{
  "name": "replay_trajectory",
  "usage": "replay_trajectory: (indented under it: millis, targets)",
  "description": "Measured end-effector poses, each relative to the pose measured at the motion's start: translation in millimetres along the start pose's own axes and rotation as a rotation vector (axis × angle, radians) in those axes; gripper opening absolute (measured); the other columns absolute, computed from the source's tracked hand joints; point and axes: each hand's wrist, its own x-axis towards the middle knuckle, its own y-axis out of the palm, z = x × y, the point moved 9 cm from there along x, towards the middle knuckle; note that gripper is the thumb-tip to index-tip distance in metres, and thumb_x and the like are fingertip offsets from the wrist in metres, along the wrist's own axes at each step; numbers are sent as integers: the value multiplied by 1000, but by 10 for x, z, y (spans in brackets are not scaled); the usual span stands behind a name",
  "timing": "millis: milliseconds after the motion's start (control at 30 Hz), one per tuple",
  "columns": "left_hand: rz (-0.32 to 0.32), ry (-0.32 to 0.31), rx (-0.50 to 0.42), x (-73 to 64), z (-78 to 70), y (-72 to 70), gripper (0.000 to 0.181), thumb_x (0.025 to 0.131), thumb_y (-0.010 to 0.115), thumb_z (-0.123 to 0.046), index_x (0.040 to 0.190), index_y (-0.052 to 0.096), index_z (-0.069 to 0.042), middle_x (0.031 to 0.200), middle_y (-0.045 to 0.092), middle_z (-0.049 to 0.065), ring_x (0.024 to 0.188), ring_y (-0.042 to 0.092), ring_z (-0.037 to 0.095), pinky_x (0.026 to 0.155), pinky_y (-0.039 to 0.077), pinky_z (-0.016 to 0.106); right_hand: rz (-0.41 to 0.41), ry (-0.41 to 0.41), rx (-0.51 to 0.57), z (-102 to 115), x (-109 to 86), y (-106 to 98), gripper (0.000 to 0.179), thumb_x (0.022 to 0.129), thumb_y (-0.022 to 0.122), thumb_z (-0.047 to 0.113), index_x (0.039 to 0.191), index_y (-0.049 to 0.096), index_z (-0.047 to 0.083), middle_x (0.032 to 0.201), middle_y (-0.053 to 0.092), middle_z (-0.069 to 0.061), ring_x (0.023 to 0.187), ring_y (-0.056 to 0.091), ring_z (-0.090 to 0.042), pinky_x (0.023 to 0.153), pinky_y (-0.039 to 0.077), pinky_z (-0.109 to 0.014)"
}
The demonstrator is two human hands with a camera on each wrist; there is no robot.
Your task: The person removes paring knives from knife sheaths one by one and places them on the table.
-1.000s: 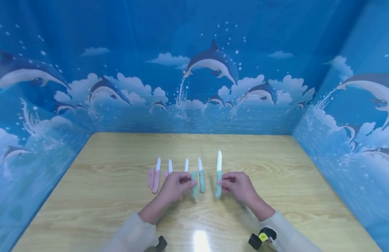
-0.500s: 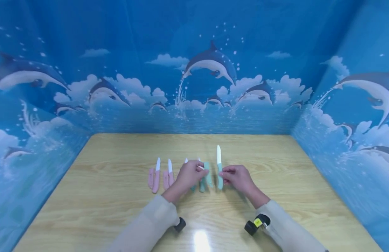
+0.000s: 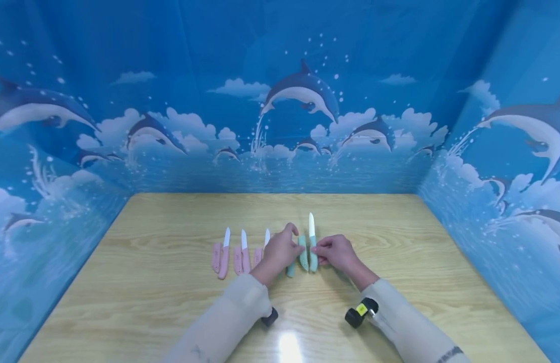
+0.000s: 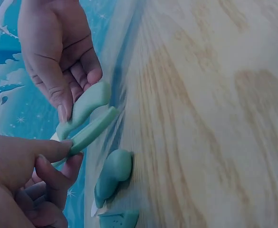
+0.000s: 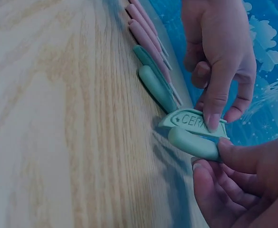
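Note:
My left hand (image 3: pixel 282 249) pinches a mint-green blade sheath (image 5: pixel 191 121) with raised letters on it, between thumb and fingers. My right hand (image 3: pixel 338 252) pinches a paring knife by its mint-green handle (image 5: pixel 193 144), its white blade (image 3: pixel 311 224) pointing away from me. Sheath and knife are side by side, nearly parallel, just above the table in the wrist views. Left of them another green-handled knife (image 4: pixel 115 173) lies on the table, with a second green sheath (image 4: pixel 119 219) beside it. My left hand covers most of that pair in the head view.
Farther left lie pink-handled knives (image 3: pixel 224 259) in a row, blades pointing away, each with a pink sheath (image 3: pixel 216 257) on its left. The wooden table (image 3: pixel 171 302) is backed by a blue dolphin-print curtain (image 3: pixel 280 166).
My left hand has moved right, and the green sheath in it is now beside the held knife. My right hand has shifted slightly left with the knife, narrowing the gap between my hands.

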Motion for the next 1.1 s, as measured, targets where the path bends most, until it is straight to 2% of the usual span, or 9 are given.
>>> replay_trajectory:
  millis: [100,200,367,533,667,800,967,1100]
  targets:
    - [-6,-5,43,6,-9,13,33,86,74,-22,111,53,-14,79,65,-1,65,58,14,57,47,29,-7,33,-27,-24,10,14,16,87,71,3,96,68,-9,70,68,-10,58,63,-12,59,60,-29]
    - [-24,17,107,11,-21,31,29,86,75,-22,104,54,-14,71,59,-2,59,54,14,53,45,28,-7,60,-53,-53,15,18,16,86,71,5,96,68,-8,71,68,-11,57,64,-13,57,59,-29]
    - [-43,108,209,3,-86,72,20,86,74,-20,88,56,-13,63,55,-4,53,51,13,48,43,25,-8,69,-65,-81,31,29,17,86,72,5,94,67,-9,70,69,-11,55,63,-12,55,59,-28]
    - [-58,174,285,-1,-144,110,21,86,73,-17,76,54,-14,60,52,-5,51,49,11,46,41,23,-17,64,-93,-88,48,41,16,85,73,6,92,69,-7,68,68,-9,54,62,-11,53,58,-26]
    - [-59,200,363,-4,-195,151,19,86,72,-17,77,56,-13,60,51,-5,50,49,12,44,40,24,-16,70,-108,-108,49,62,14,84,74,6,90,69,-6,68,67,-8,54,61,-12,51,57,-25]
    - [-52,184,451,-1,-214,191,16,87,71,-21,80,59,-13,60,52,-4,51,50,15,44,40,28,-12,71,-124,-121,47,81,14,83,75,6,89,67,-4,66,67,-8,53,60,-12,49,55,-24]
    - [-39,168,495,8,-229,213,15,87,71,-23,90,64,-11,65,57,-1,56,54,17,46,44,29,-14,64,-179,-120,48,82,15,83,75,9,88,64,0,63,65,-6,49,58,-11,45,51,-22]
    - [-32,167,512,10,-240,225,15,88,71,-23,91,64,-10,68,59,1,58,56,17,47,45,29,-12,59,-220,-113,52,82,15,83,75,10,88,63,1,62,65,-5,48,57,-11,44,49,-21]
